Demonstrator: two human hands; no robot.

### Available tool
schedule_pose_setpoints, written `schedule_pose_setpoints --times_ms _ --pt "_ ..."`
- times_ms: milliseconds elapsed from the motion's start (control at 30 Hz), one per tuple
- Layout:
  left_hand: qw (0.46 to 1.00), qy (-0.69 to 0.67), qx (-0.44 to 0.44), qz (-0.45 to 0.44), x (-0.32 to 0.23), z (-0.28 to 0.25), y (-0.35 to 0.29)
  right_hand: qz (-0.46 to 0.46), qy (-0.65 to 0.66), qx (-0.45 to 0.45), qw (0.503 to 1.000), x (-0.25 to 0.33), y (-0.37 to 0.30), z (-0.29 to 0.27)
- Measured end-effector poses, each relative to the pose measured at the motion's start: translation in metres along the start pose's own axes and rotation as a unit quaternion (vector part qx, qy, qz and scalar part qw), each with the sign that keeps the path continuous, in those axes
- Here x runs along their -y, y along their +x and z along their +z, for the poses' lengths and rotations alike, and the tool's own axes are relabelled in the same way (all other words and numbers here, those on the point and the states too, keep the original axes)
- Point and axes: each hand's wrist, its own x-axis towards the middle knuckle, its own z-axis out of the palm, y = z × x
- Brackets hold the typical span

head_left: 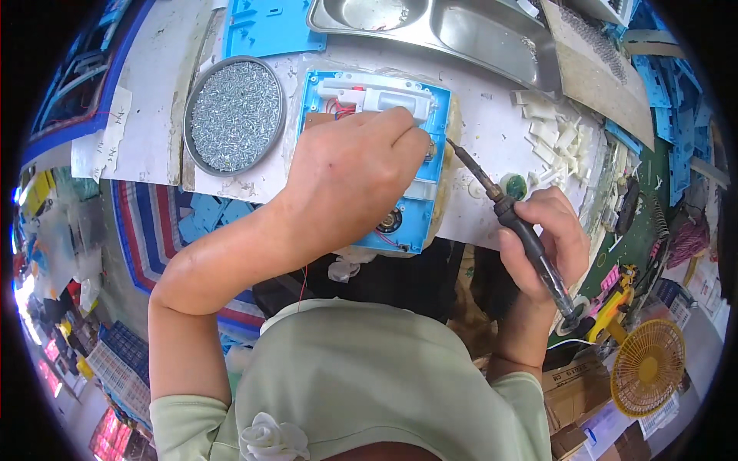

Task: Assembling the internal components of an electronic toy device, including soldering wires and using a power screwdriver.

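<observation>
In front of me a blue plastic housing (436, 107) lies open on the bench, with red wires (336, 107), a white plastic part (396, 101) and a small round speaker (390, 223) in it. My left hand (357, 165) reaches over the housing, its fingers bent and pressed together near the right wall; whatever they pinch is hidden. In my right hand (550, 238) is a soldering iron (530, 238), gripped by its black handle. Its tip points up and left, close to the housing's right edge and my left fingertips.
A round tray of small metal screws (234, 115) stands left of the housing. At the back is a steel compartment tray (492, 38). White plastic pieces (557, 138) are heaped at the right, near a small green roll (513, 185). A yellow fan (648, 369) stands lower right.
</observation>
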Motion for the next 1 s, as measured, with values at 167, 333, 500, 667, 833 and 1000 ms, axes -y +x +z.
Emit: schedule_pose_setpoints --times_ms 167,333,500,667,833,1000 --pt "1.000 0.002 -0.001 0.000 0.000 -0.001 -0.001 -0.006 0.002 0.000 1.000 0.000 0.001 0.000" --pt "1.000 0.000 0.002 -0.005 0.000 0.000 0.000 -0.010 0.000 -0.007 1.000 0.000 0.001 0.001" --pt "1.000 -0.001 -0.010 0.001 0.001 0.001 -0.001 -0.005 -0.006 -0.009 1.000 0.000 0.000 0.001" --pt "1.000 -0.001 -0.020 0.004 0.000 0.000 -0.001 0.001 0.002 -0.009 1.000 0.000 0.000 0.001" --pt "0.991 -0.043 -0.121 -0.040 -0.002 -0.021 -0.009 0.006 -0.002 -0.019 1.000 0.003 -0.001 -0.001" --pt "0.981 -0.077 -0.129 -0.125 0.022 -0.018 -0.024 0.011 0.003 -0.026 1.000 -0.001 -0.001 0.000"
